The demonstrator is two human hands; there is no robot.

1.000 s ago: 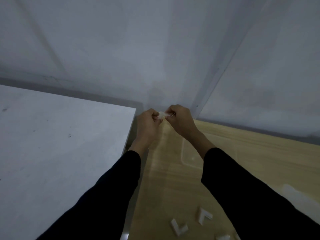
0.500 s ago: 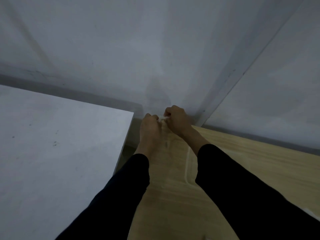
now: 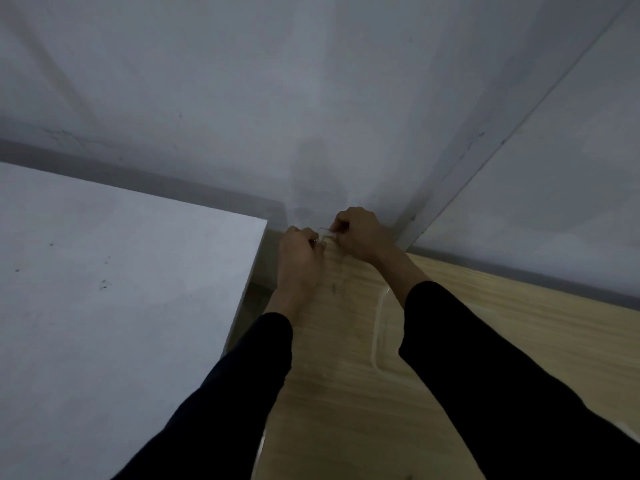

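- Hands meet over the far end of the wood table (image 3: pixel 346 410), close to the wall (image 3: pixel 277 98); left hand (image 3: pixel 299 252) and right hand (image 3: pixel 360 233) each pinch one end of a small white piece (image 3: pixel 323 233), fingers curled tight
- piece sits between the two hands; its shape is too blurred to tell
- white table (image 3: pixel 121 289) lies left, its right edge just beside the left forearm; a narrow dark gap (image 3: pixel 254 296) parts the tables
- clear tray rim (image 3: pixel 377 327) shows beside the right sleeve; bare wood lies open between the sleeves
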